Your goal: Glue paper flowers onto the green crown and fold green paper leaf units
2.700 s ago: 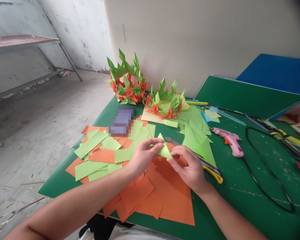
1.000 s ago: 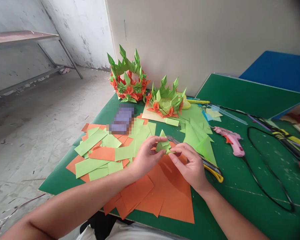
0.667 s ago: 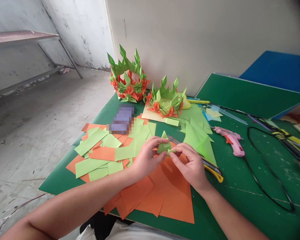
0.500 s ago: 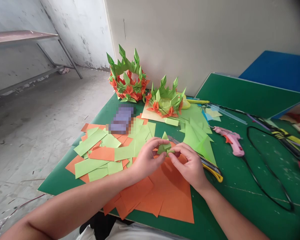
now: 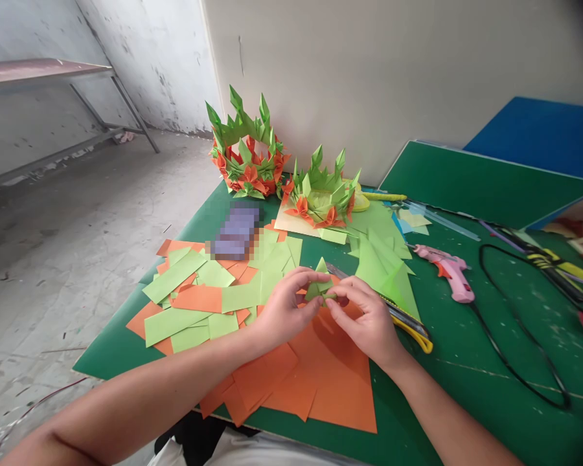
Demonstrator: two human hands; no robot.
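Note:
Between my two hands is a small piece of folded green paper [image 5: 319,288], its pointed tip standing up. My left hand [image 5: 287,305] pinches its left side between thumb and fingers. At its lower right edge, the thumb and fingertips of my right hand [image 5: 366,315] are closed on a fold. Both hands are above orange paper sheets [image 5: 342,382]. To the left lie scattered green and orange paper strips [image 5: 243,297]. A utility knife with a yellow handle [image 5: 420,338] rests beside my right hand, partly hidden by it.
Two green and orange paper crowns [image 5: 250,171] [image 5: 323,200] stand at the back. A blurred-out phone-like object [image 5: 236,230] lies left of them. Green sheets [image 5: 381,268] are right of centre. A pink glue gun [image 5: 449,272] with a black cord lies on the green table [image 5: 500,349].
My right fingertips have shifted slightly left on the folded green paper, and its lower right flap looks flatter. My left hand has kept its hold.

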